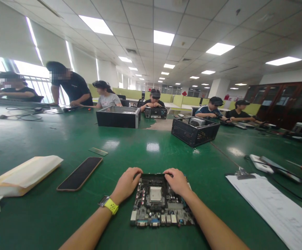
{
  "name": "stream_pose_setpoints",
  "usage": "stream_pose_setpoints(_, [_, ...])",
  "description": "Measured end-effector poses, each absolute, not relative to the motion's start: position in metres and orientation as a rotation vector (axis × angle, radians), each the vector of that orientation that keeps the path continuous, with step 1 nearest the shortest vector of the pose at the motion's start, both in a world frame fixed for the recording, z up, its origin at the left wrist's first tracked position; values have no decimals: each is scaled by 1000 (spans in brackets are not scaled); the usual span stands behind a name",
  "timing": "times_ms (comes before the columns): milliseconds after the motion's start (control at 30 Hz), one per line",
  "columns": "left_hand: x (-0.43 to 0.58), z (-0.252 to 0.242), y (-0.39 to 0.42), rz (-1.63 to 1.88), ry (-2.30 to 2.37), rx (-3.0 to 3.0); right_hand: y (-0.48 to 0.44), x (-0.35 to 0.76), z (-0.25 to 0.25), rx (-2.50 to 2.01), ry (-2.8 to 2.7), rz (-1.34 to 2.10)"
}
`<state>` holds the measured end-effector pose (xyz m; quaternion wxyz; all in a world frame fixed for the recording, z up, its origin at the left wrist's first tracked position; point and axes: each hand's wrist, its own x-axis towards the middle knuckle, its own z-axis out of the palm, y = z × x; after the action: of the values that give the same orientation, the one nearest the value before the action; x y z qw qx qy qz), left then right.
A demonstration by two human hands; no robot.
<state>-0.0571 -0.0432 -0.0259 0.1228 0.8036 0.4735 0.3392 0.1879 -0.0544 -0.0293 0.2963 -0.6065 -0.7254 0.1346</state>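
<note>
A motherboard (pixel 170 210) lies on the green table in front of me, its row of ports facing me. A silver square processor (pixel 155 194) sits in its socket, inside a black frame. My left hand (pixel 128 182) is at the board's far left corner, fingers bent around a dark strip (pixel 153 176) along the far edge. At the far right corner my right hand (pixel 177 180) has its fingers curled on the other end of that strip. The fingertips of both hands are partly hidden. A yellow-green watch strap is on my left wrist.
On the left lie a phone (pixel 80 173), a tissue pack (pixel 23 175) and a small clear strip (pixel 98 151). A clipboard with papers (pixel 273 205) and cables are at right. Open computer cases (pixel 118 118) (pixel 195 132) stand farther back, where several people work.
</note>
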Motion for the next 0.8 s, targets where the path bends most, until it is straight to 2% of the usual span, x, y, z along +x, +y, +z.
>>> stream_pose_setpoints(800, [-56,-23,-46,943,1371,2339,-57,186,-27,-1654,-1873,412])
